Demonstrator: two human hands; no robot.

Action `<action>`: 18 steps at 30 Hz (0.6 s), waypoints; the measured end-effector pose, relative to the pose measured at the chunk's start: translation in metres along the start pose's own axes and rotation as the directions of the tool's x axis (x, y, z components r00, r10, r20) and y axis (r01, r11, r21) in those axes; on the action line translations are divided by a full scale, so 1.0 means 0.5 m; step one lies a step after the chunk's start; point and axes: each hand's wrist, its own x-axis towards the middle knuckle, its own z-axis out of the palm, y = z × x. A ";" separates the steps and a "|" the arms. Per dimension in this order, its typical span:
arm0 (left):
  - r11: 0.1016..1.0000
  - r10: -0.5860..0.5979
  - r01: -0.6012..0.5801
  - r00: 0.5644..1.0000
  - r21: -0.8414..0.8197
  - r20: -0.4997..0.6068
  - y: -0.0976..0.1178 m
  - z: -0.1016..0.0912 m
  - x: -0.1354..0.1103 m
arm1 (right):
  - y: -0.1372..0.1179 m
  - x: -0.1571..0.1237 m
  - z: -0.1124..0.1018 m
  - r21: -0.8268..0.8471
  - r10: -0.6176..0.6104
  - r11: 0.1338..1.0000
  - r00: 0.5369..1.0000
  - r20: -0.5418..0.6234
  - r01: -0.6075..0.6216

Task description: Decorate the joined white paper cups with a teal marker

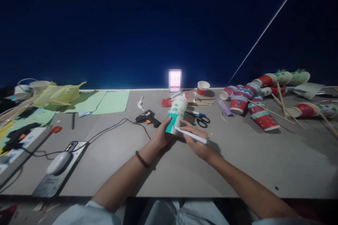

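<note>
A smooth, dark blue wall (105,35) stands behind a flat grey surface (105,168). Patterned paper cups (239,102), tapered and nested into columns, lie at right with thin wooden sticks (282,100). At left are a crinkled yellow-green plastic bag (59,95), flat pale green sheets (113,102) and a slab-like phone (47,186) under a rounded white mouse (59,162).

The surface's near edge runs straight beneath both forearms. Wide stretches of grey separate the left forearm from the phone and the right forearm from the cups; ahead, a black glue gun (148,116) and scissors (202,121) flank the work closely.

Between the hands, a white paper-cup column (177,103) tilts above the surface, with green leaf-like shapes and a teal lower part. The left hand's (162,134) fingers wrap it; the right hand's (196,142) fingers pinch a white marker (194,136), tip at the teal part.
</note>
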 end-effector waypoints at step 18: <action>1.000 0.002 -0.002 1.000 0.002 0.024 0.001 0.002 -0.004 | -0.007 0.005 -0.001 -0.013 0.022 1.000 1.000 -0.013 -0.022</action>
